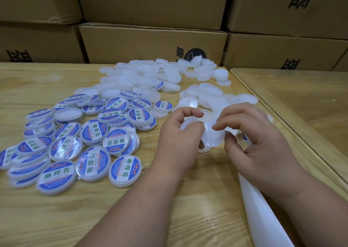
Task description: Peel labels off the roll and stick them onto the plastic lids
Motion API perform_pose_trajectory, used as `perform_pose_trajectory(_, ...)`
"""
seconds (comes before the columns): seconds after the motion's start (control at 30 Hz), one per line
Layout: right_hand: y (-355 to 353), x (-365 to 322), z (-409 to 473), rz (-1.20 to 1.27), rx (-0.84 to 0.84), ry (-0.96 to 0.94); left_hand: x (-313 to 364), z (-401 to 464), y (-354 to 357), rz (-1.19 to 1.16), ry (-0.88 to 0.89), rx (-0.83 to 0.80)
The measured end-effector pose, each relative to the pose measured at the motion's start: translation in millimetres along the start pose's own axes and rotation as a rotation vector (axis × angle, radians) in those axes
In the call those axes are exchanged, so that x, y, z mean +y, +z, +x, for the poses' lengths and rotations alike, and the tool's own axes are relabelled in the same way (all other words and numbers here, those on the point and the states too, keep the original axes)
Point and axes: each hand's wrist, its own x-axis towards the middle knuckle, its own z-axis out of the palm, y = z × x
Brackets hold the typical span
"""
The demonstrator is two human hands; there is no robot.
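Note:
My left hand (178, 133) grips a plain white plastic lid (189, 125) at the table's middle. My right hand (250, 139) pinches a small stack of blank lids (213, 135) right beside it; the two hands almost touch. The white backing strip of the label roll (263, 212) runs under my right forearm toward the lower right, and a bit of a blue label (245, 137) shows behind my right fingers. Labelled lids (90, 145), blue and white with green characters, lie heaped at the left. Blank lids (150, 77) are piled at the back.
The wooden table (56, 218) has bare surface in front of me. A second table (310, 99) under glass adjoins on the right. Stacked cardboard boxes (150, 43) wall off the far edge.

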Motion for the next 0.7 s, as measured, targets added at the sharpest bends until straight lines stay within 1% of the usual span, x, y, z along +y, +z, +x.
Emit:
perform_pose_trajectory(0.1,0.2,0.9,-0.9,0.03,0.019,0.014,-0.3,-0.4,-0.7,-0.017,0.031,-0.025)
perform_pose_trajectory(0.17,0.7,1.0,-2.4,0.095,0.068,0.057,0.5,-1.7,-0.5,-0.06,0.076,-0.062)
perform_pose_trajectory(0.27,3.8,1.5,-5.1,0.291,0.201,0.247,1.9,-4.7,-0.4,-0.193,0.12,-0.147)
perform_pose_trajectory(0.37,1.7,1.1,-1.3,0.538,0.325,0.422,2.8,-5.9,-0.2,-0.308,0.045,-0.25)
perform_pose_trajectory(0.43,-4.2,1.1,3.5,0.666,0.343,0.513,4.3,-5.3,1.6,-0.342,-0.038,-0.281)
perform_pose_trajectory(0.53,-15.3,2.8,8.9,0.945,0.269,0.71,4.9,-1.7,3.8,-0.361,-0.098,-0.272)
perform_pose_trajectory(0.6,-26.4,5.0,11.2,1.121,0.139,0.816,4.4,-1.3,5.2,-0.361,-0.094,-0.267)
perform_pose_trajectory(0.7,-39.2,5.1,12.0,1.329,-0.056,0.883,1.8,-1.6,5.9,-0.307,-0.096,-0.215)
